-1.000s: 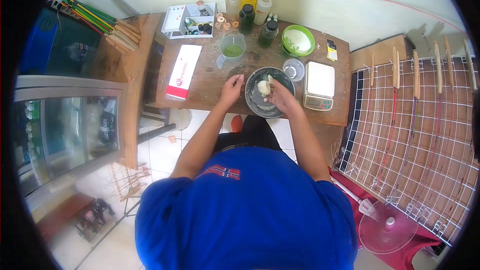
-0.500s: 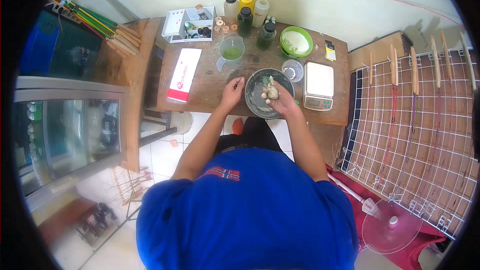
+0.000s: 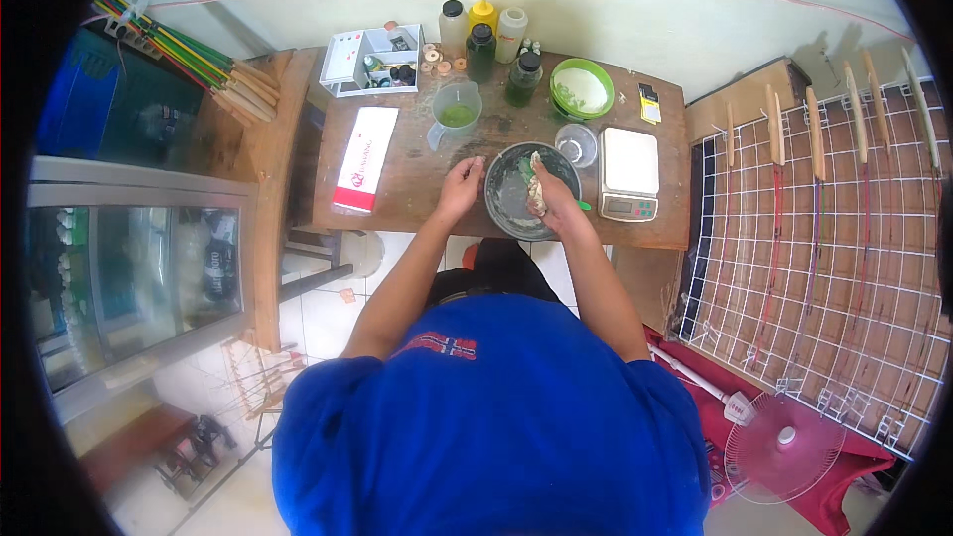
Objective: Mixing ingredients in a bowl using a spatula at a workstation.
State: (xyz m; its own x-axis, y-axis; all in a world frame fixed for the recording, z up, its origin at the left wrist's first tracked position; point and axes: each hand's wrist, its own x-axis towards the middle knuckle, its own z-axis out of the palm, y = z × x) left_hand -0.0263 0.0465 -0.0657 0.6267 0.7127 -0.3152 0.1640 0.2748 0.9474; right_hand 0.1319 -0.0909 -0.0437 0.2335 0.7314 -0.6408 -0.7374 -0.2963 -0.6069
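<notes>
A dark grey mixing bowl (image 3: 506, 220) sits at the table's front edge, with pale, greenish smears on its inside. My right hand (image 3: 558, 201) is over its right half, turned thumb-up, fingers coated in pale sticky dough (image 3: 537, 191) and closed around it; how much is lump and how much coating is hard to tell. A green patch of mixture (image 3: 525, 170) shows beside the fingers. A small green tip (image 3: 584, 205) pokes out by the bowl's right rim. Just left of the bowl, my left hand (image 3: 460, 189) is loosely curled with nothing visible in it.
Behind the bowl stand a clear measuring jug (image 3: 459, 101), a clear small tub (image 3: 577, 145), a green bowl of white powder (image 3: 582, 87) and several bottles (image 3: 480, 52). A digital scale (image 3: 629, 164) lies right. A white-red packet (image 3: 367, 159) and organizer box (image 3: 342, 65) are left.
My right hand has rolled from palm-up, with the doughy fingers showing, to thumb-up over the bowl. My left hand stays beside the bowl. The view has shifted slightly.
</notes>
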